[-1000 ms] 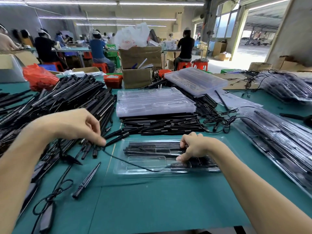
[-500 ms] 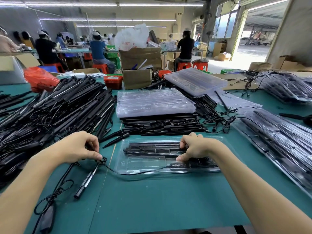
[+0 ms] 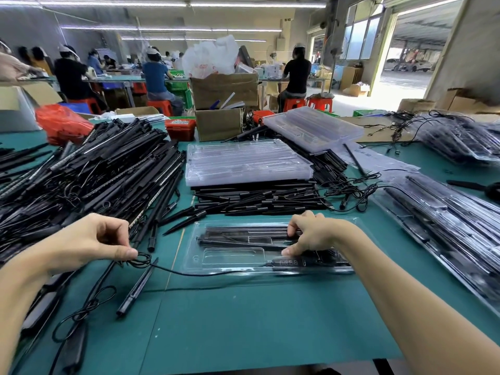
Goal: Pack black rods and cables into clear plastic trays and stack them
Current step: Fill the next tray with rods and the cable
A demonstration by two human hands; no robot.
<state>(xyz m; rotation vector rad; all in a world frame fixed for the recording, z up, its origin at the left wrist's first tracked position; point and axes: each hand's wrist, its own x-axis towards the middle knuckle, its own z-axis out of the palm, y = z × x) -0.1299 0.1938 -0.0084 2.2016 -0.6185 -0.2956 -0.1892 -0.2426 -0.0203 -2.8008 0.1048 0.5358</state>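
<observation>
On tray [image 3: 194,255]: two rods [image 3: 243,234], one cable [image 3: 189,272].

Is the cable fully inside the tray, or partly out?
Partly out. The cable runs over the tray's left edge to a coil pinched by the left hand; the right hand presses inside the tray.
</observation>
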